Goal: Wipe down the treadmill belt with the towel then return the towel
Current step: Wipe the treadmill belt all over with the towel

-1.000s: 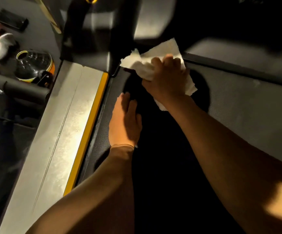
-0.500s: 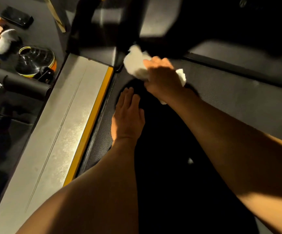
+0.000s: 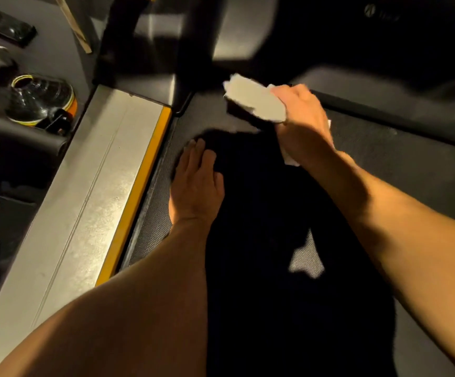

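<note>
We press our right hand down on the towel, fingers curled over the white, crumpled sheet and gripping it against the treadmill belt. Most of the towel sticks out to the left of this hand and beyond the fingers, toward the dark front housing; a small corner shows below the wrist. Our left hand lies flat on the belt, palm down, fingers straight and close together, holding nothing; it sits nearer to us and to the left of the right hand, well apart from the towel. Just left of the left hand runs the yellow edge strip, and beyond it the grey side rail. Our shadow darkens the belt between both forearms
</note>
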Demonstrator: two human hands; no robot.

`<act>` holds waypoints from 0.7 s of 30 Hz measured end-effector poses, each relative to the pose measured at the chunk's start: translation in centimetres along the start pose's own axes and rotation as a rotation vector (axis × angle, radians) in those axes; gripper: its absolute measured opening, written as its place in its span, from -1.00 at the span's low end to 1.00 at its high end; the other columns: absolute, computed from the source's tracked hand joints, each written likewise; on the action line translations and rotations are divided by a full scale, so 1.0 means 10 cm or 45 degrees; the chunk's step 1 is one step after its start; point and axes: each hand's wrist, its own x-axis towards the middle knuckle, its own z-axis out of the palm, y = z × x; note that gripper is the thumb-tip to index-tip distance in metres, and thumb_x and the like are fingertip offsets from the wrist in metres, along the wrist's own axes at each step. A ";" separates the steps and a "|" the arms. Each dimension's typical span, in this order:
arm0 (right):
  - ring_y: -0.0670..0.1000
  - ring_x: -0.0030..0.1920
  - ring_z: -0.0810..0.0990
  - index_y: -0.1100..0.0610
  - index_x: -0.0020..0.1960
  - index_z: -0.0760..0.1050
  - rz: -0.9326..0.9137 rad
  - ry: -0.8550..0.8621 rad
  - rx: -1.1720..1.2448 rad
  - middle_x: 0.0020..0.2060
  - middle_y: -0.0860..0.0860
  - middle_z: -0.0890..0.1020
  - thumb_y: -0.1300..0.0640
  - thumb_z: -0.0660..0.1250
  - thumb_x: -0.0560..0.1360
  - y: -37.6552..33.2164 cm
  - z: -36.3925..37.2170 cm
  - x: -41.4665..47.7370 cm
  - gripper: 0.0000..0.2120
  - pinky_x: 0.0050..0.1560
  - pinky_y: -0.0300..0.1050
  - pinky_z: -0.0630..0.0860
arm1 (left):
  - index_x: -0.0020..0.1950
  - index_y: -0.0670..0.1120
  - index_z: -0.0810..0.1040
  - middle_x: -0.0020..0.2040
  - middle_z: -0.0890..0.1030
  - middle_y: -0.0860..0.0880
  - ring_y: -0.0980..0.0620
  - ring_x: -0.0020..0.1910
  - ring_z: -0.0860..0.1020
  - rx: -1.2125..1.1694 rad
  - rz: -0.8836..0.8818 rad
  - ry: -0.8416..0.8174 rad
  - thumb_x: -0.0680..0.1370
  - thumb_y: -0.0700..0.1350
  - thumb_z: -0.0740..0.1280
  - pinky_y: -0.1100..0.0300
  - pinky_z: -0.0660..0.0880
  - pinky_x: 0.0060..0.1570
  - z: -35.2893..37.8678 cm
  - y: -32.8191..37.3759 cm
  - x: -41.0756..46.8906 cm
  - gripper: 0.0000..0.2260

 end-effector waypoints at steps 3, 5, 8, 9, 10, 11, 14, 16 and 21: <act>0.32 0.09 0.43 0.18 0.19 0.47 0.094 -0.102 -0.226 0.15 0.24 0.45 0.26 0.23 0.43 0.07 0.00 -0.07 -0.67 0.05 0.17 0.43 | 0.36 -0.14 0.40 0.52 0.22 -0.10 -0.12 0.52 0.10 -0.024 -0.042 -0.029 0.59 -0.14 0.19 0.07 0.10 0.43 -0.02 0.00 0.00 -0.66; 0.30 0.01 0.46 0.15 0.12 0.53 -0.155 -0.148 -0.212 0.07 0.21 0.51 0.29 0.26 0.39 -0.03 0.10 -0.30 -0.69 -0.07 0.16 0.46 | 0.33 -0.18 0.44 0.48 0.29 -0.14 -0.17 0.49 0.18 -0.013 -0.031 -0.022 0.56 -0.15 0.20 -0.03 0.22 0.38 -0.01 0.01 0.00 -0.66; 0.26 -0.04 0.51 0.09 0.07 0.56 -0.220 -0.158 -0.187 0.00 0.16 0.56 0.26 0.27 0.37 0.05 0.04 -0.20 -0.70 -0.09 0.07 0.49 | 0.29 -0.20 0.47 0.43 0.36 -0.18 -0.21 0.45 0.25 -0.020 -0.018 0.020 0.53 -0.18 0.22 -0.08 0.31 0.33 0.00 0.00 0.00 -0.67; 0.28 -0.01 0.51 0.11 0.09 0.55 -0.091 -0.104 -0.220 0.03 0.18 0.55 0.23 0.26 0.39 0.11 0.01 -0.08 -0.72 -0.05 0.07 0.48 | 0.28 -0.20 0.48 0.44 0.36 -0.17 -0.19 0.46 0.24 -0.030 -0.022 0.017 0.53 -0.20 0.24 -0.07 0.30 0.34 0.01 0.00 0.01 -0.69; 0.29 0.03 0.48 0.13 0.11 0.52 0.063 -0.054 -0.234 0.09 0.20 0.52 0.21 0.25 0.42 0.19 -0.03 0.00 -0.73 0.00 0.09 0.45 | 0.25 -0.21 0.50 0.43 0.37 -0.19 -0.20 0.45 0.25 -0.040 -0.014 0.028 0.53 -0.22 0.25 -0.08 0.31 0.34 0.01 0.01 0.01 -0.70; 0.30 0.08 0.44 0.16 0.14 0.49 0.175 -0.044 -0.245 0.16 0.21 0.48 0.19 0.24 0.43 0.25 -0.04 0.01 -0.72 0.05 0.11 0.41 | 0.22 -0.22 0.51 0.40 0.39 -0.21 -0.22 0.43 0.29 -0.045 0.004 0.048 0.51 -0.24 0.26 -0.11 0.35 0.32 0.02 0.01 0.01 -0.72; 0.30 0.05 0.45 0.19 0.16 0.47 -0.078 -0.041 -0.298 0.18 0.19 0.50 0.08 0.15 0.43 0.14 0.06 -0.30 -0.64 -0.05 0.11 0.39 | 0.18 -0.25 0.51 0.34 0.44 -0.25 -0.26 0.38 0.36 -0.050 0.029 0.057 0.49 -0.17 0.15 -0.15 0.41 0.25 0.02 0.01 0.01 -0.67; 0.26 -0.04 0.50 0.14 0.15 0.52 -0.318 -0.093 -0.201 0.07 0.16 0.55 0.09 0.19 0.41 0.05 0.11 -0.54 -0.64 -0.12 0.04 0.40 | 0.25 -0.25 0.49 0.33 0.45 -0.26 -0.27 0.36 0.37 -0.058 0.039 0.066 0.50 -0.13 0.11 -0.15 0.40 0.25 0.02 0.00 0.00 -0.61; 0.29 0.12 0.45 0.15 0.25 0.46 -0.062 -0.030 -0.227 0.23 0.22 0.46 0.27 0.29 0.38 0.27 -0.03 -0.29 -0.57 0.05 0.08 0.38 | 0.28 -0.14 0.47 0.42 0.35 -0.12 -0.12 0.45 0.27 -0.096 -0.023 0.055 0.54 -0.21 0.23 -0.03 0.32 0.36 0.02 0.01 -0.02 -0.69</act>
